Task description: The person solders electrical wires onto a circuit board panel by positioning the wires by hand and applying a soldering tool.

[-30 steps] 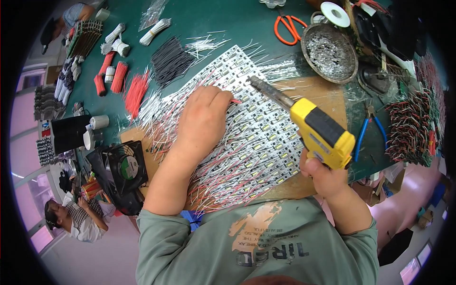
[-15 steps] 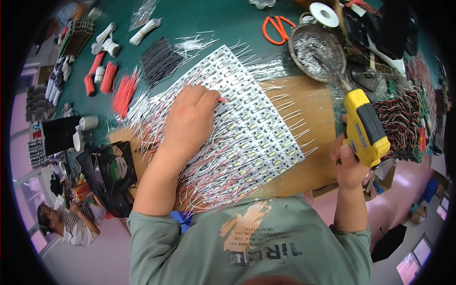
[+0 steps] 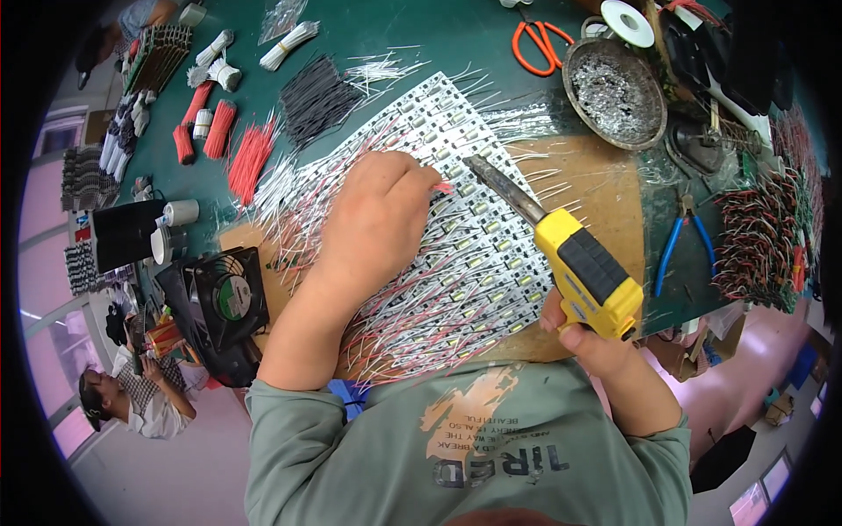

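A yellow and black soldering gun [image 3: 586,273] is gripped by my right hand [image 3: 586,340], its metal tip slanting up over the white sheet of small LED circuit boards [image 3: 516,279]. My left hand [image 3: 379,210] rests on that sheet with fingers pinched. A short bit of red wire [image 3: 444,188] shows at its fingertips, close to the gun's tip. Many thin red and white wires [image 3: 412,324] stick out from the boards toward me. Beneath the sheet lies a brown work board [image 3: 601,188].
A metal bowl of solder scraps [image 3: 614,92] stands at the far right, near orange-handled scissors [image 3: 537,48]. Blue-handled pliers [image 3: 687,241] and wired boards [image 3: 759,232] lie right. Red wire bundles [image 3: 253,162], black wires [image 3: 317,101] and a fan [image 3: 230,294] are left. Another person [image 3: 145,394] sits lower left.
My right hand has brought the soldering gun from the metal bowl leftward over the LED sheet, beside my left fingertips. The blue-handled pliers have come into sight.
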Available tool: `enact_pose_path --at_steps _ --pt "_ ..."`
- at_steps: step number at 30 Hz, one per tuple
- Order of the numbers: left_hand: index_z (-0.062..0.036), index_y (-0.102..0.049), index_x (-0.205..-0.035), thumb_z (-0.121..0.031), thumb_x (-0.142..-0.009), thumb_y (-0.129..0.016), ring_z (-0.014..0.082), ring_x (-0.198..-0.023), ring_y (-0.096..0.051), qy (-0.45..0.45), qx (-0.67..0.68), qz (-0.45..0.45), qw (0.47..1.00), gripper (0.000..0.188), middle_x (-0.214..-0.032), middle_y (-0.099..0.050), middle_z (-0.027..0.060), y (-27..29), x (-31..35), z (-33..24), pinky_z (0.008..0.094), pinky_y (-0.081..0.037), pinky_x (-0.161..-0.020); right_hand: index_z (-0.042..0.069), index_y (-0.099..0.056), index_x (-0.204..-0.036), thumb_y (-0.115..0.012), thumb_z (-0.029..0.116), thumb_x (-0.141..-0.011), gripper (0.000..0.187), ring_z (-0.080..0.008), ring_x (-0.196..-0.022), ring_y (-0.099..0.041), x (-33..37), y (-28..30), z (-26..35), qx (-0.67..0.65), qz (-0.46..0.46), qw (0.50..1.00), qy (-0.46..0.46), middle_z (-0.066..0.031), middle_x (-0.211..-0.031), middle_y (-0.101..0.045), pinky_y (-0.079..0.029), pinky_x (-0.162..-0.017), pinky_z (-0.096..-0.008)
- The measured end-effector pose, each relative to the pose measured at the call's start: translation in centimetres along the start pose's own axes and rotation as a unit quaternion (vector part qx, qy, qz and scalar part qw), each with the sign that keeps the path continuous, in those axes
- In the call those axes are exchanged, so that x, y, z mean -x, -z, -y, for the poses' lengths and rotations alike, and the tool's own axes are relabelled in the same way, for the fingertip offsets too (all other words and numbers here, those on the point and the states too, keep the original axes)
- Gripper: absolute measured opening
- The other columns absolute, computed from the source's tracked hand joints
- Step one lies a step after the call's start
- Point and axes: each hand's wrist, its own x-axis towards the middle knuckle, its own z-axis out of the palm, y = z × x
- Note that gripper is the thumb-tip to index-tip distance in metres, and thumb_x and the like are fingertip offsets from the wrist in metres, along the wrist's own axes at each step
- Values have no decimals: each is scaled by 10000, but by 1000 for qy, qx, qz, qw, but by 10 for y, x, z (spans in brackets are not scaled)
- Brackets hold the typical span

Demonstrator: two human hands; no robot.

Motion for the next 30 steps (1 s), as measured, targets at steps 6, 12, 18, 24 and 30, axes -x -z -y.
enact_pose_path --at_steps 6,12,18,24,30 --pt "-59 -676 -910 8 -738 -650 275 -761 -589 1 -14 15 1000 186 -817 -600 87 -4 4 -7 370 -481 -662 28 -557 -1056 -710 89 -771 329 -98 -728 -569 1 4 -1 113 16 993 -29 -36 -819 -602 -467 -660 -261" --pt "-65 -689 -880 5 -723 -657 260 -708 -588 0 -39 12 999 175 -755 -592 74 -8 5 -6 369 -479 -628 21 -545 -1106 -730 106 -744 415 -93 -738 -581 -2 2 -2 212 6 977 -4 -42 -830 -613 -468 -678 -253" --pt "-69 -690 -885 -2 -719 -662 256 -708 -589 7 -48 1 999 181 -754 -589 76 -11 7 -7 365 -479 -624 8 -521 -1122 -706 73 -770 403 -75 -714 -551 -2 -1 2 176 8 984 -27 -8 -823 -584 -453 -651 -244" --pt "-64 -688 -886 -4 -722 -660 258 -721 -591 8 -44 16 999 177 -776 -593 78 -10 6 -7 363 -481 -635 12 -506 -1116 -676 19 -788 369 -64 -706 -537 -4 -6 1 130 -16 991 -14 -3 -812 -567 -443 -631 -234" --pt "-62 -687 -887 -4 -722 -662 264 -729 -590 11 -31 7 999 177 -775 -592 76 -10 7 -5 366 -483 -647 16 -508 -1079 -671 16 -792 330 -68 -691 -533 -4 -8 -1 112 -29 993 -2 -4 -797 -561 -436 -615 -237"
